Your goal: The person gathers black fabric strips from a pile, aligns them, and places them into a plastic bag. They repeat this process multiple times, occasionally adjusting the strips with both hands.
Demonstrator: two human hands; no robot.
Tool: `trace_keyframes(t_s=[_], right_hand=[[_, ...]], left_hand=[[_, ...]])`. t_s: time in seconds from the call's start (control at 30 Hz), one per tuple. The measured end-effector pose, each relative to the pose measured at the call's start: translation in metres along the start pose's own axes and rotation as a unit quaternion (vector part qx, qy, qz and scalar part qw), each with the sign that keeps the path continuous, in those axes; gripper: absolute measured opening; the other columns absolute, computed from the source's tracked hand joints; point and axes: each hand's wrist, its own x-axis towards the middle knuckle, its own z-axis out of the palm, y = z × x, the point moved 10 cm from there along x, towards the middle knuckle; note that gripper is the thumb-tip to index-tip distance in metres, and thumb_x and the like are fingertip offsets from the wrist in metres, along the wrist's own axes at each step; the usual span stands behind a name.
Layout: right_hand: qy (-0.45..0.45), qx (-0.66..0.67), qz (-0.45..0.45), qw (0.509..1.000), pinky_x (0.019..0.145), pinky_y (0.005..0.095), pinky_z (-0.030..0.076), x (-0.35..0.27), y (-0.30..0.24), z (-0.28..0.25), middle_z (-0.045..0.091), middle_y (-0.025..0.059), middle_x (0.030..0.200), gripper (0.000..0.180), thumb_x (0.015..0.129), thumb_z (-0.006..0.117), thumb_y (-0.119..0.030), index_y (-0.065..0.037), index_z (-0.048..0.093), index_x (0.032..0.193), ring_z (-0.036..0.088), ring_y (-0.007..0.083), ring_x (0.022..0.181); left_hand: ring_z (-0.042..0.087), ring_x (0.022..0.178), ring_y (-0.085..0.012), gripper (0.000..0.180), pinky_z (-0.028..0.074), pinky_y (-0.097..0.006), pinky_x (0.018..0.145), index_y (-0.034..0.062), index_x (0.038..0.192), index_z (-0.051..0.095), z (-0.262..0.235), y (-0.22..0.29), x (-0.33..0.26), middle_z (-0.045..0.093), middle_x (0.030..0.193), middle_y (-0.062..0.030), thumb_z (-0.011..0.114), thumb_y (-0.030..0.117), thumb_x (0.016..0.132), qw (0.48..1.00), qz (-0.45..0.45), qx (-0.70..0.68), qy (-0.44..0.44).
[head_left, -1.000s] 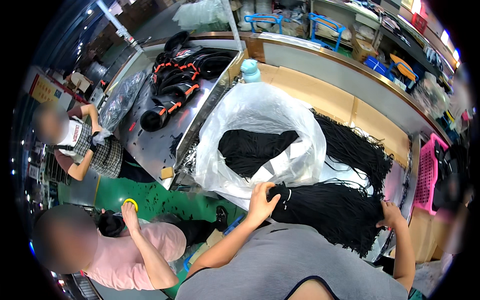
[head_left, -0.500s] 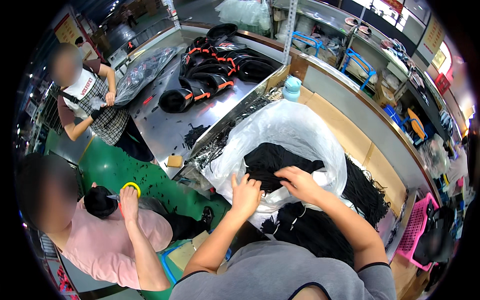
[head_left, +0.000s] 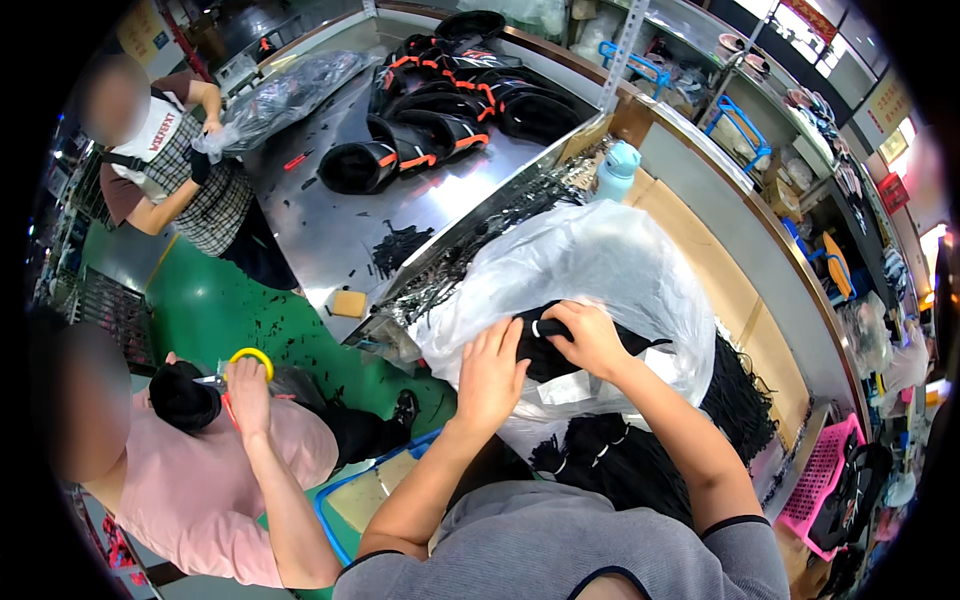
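One white band (head_left: 535, 328), unseen half a second ago, now shows on the black cord bundle (head_left: 546, 364) inside the plastic bag (head_left: 600, 248). The right hand (head_left: 588, 338) pinches the banded end; the left hand's (head_left: 490, 378) fingers lie straight, close together, beside it.

I see: red capitals, white bib (head_left: 168, 136), far left | orange characters, too small for me, cream sign (head_left: 889, 104), far right | unclear marks, red banner (head_left: 808, 17), far right
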Motion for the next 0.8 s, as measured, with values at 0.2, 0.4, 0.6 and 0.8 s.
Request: trace_keyframes(t_s=[0.2, 0.4, 0.6, 0.8], right_hand=[[-0.023, 0.263, 0.136, 0.955, 0.086, 0.0337, 0.051, -0.022, -0.008, -0.047, 0.070, 0.0088, 0.101, 0.033, 0.082, 0.074, -0.009, -0.005, 0.065, 0.114, 0.066, 0.0210, 0.096], [0.111, 0.517, 0.176, 0.830, 0.094, 0.0276, 0.048, -0.067, 0.023, -0.095, 0.068, 0.0054, 0.106, 0.029, 0.096, 0.065, -0.007, -0.003, 0.060, 0.124, 0.063, 0.0118, 0.103], [0.146, 0.481, 0.153, 0.851, 0.092, 0.0288, 0.049, -0.099, 0.001, -0.106, 0.066, 0.0066, 0.108, 0.027, 0.096, 0.063, -0.007, -0.001, 0.061, 0.122, 0.063, 0.0139, 0.103], [0.203, 0.287, 0.067, 0.934, 0.080, 0.0289, 0.050, -0.101, -0.044, -0.137, 0.061, 0.0086, 0.115, 0.038, 0.089, 0.068, -0.007, -0.004, 0.059, 0.126, 0.061, 0.0187, 0.098]], left_hand=[[0.064, 0.108, -0.0291, 0.043, 0.046, -0.040, 0.096, 0.0069, 0.120, 0.063, 0.035, 0.009, 0.032, 0.070, 0.109, -0.0094, 0.079, 0.014, 0.081, 0.979, -0.019, -0.181, -0.097], [0.067, 0.094, -0.0195, 0.032, 0.053, -0.033, 0.089, -0.0010, 0.119, 0.060, 0.042, 0.026, 0.036, 0.070, 0.102, -0.0083, 0.071, 0.006, 0.090, 0.725, -0.168, -0.638, -0.200], [0.065, 0.105, -0.0197, 0.032, 0.050, -0.035, 0.098, 0.0010, 0.123, 0.059, 0.021, 0.062, 0.047, 0.069, 0.112, -0.0104, 0.069, 0.010, 0.094, 0.675, -0.131, -0.699, -0.196], [0.058, 0.120, -0.0261, 0.032, 0.043, -0.043, 0.108, 0.0008, 0.124, 0.058, 0.027, 0.093, 0.043, 0.063, 0.123, -0.0139, 0.064, 0.018, 0.098, 0.589, -0.178, -0.764, -0.194]])
